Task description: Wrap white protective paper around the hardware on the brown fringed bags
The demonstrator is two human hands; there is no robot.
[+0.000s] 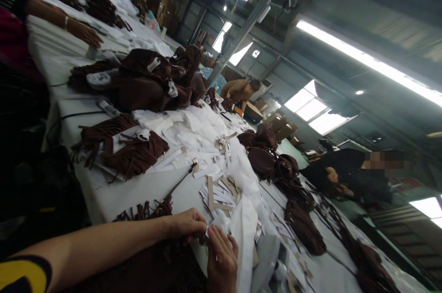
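Observation:
My left hand [188,225] reaches in from the lower left with its fingers pinched together. Close beside it, my right hand [223,254] has its fingers pressed together too. Between the fingertips of both is a small white piece of tissue paper [207,230]. Under my left forearm lies a dark brown fringed bag [165,256], partly hidden by the arm. Its strap [179,181] stretches up the table to a metal buckle [194,161].
Another brown fringed bag [134,152] lies on the white table [113,196]. White tissue sheets [188,122] and card strips [219,196] cover the middle. Brown bags [148,81] are heaped beyond. A co-worker's hand [83,32] is at far left; other people stand across the table.

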